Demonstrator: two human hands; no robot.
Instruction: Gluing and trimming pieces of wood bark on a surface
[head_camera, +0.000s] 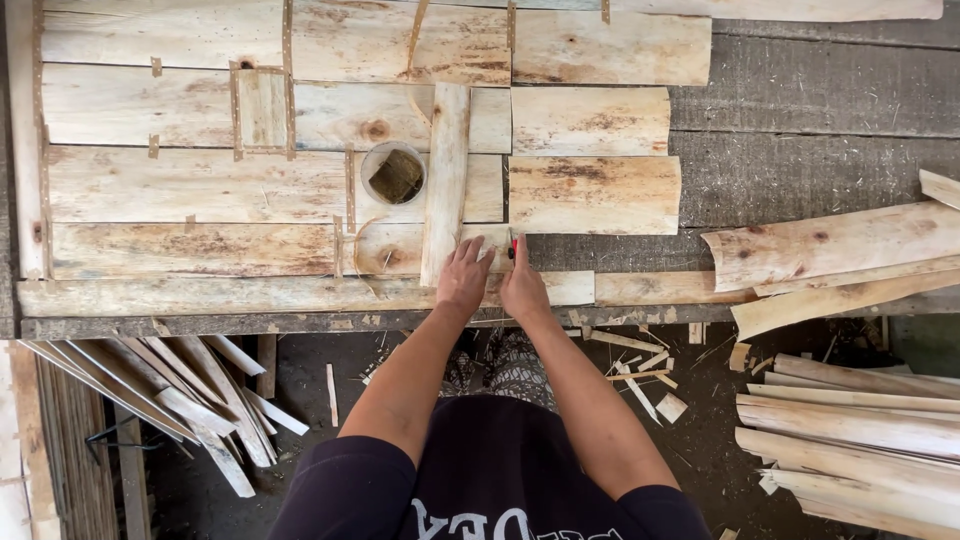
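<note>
Our left hand (464, 277) presses flat on the upright wood strip (446, 180), which runs away from us; our right hand (522, 285) pinches a small red cutter (512, 243) just beside it.

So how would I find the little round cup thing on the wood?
Start at the workbench covered in pale veneer sheets. Just left of the narrow upright strip, above the left hand, sits a small round container. It is the only round thing there, with something dark greenish inside.

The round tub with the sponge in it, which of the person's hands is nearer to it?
Left. The left hand rests on the narrow upright veneer strip just below and right of the round tub; the right hand lies farther right, holding a small red tool.
</note>
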